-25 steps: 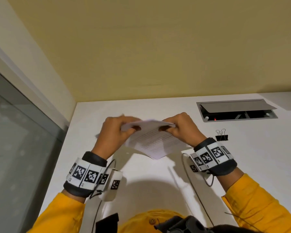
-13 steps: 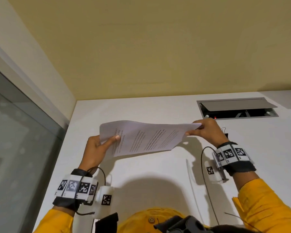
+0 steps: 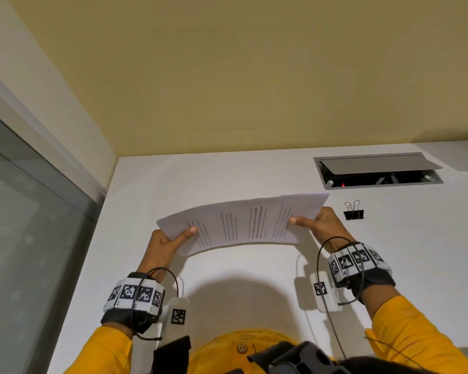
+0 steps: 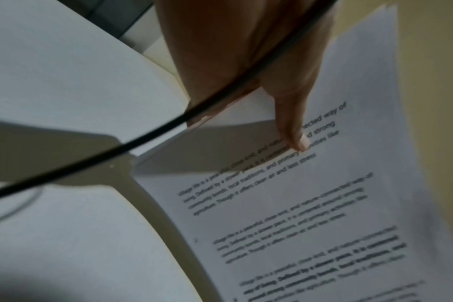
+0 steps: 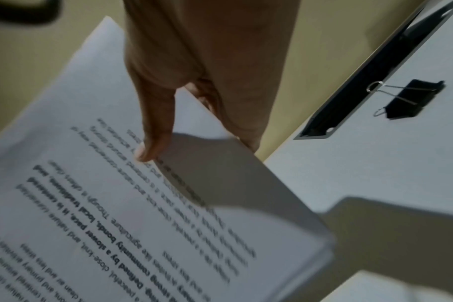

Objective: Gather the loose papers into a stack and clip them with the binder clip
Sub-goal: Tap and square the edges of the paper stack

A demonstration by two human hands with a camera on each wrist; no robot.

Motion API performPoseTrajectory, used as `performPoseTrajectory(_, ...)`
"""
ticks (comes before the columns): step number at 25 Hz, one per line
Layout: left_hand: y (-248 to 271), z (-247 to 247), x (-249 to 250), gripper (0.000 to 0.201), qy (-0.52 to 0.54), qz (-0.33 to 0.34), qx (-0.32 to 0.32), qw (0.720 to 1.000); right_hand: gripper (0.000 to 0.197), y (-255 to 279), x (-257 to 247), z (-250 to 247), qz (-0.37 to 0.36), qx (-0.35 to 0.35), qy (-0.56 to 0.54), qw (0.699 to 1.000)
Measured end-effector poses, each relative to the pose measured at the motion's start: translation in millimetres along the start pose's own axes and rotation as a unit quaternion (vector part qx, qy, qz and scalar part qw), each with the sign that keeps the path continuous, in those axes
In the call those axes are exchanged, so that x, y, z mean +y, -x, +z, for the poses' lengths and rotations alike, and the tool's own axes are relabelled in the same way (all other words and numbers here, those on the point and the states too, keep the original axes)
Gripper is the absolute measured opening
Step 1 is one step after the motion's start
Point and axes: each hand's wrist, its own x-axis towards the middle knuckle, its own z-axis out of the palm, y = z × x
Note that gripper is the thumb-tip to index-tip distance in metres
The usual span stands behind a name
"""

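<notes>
My left hand [image 3: 165,242] and right hand [image 3: 323,225] pinch the papers' [image 3: 241,222] ends at centre frame. Squaring underway. Next, I judge, the right reaches the clip [image 3: 353,214].

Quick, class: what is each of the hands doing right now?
Left hand: closed on the paper stack, thumb on top.
Right hand: closed on the stack's other end.

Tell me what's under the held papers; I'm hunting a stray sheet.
Under the papers, only bare white table and their shadow show. Fingers beneath the sheets are covered. The binder clip sits apart, to the right.
</notes>
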Motion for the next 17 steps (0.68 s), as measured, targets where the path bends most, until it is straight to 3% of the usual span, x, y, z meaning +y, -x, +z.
performPoseTrajectory(5,0,7,-17,0.019,-0.026,-0.044,0.002,0.999,0.058,7,15,6,0.03,0.007,0.027,0.999)
performPoseTrajectory(10,4,5,-11,0.02,0.002,-0.024,0.007,1.0,0.067,10,9,5,0.016,0.035,-0.01,0.999)
performPoseTrajectory(13,4,6,-10,0.025,0.01,-0.021,-0.011,1.0,0.062,12,9,7,0.007,0.03,-0.011,0.999)
performPoseTrajectory(17,7,9,-6,0.018,0.006,-0.018,0.015,1.0,0.068,10,13,3,-0.004,0.032,-0.021,0.999)
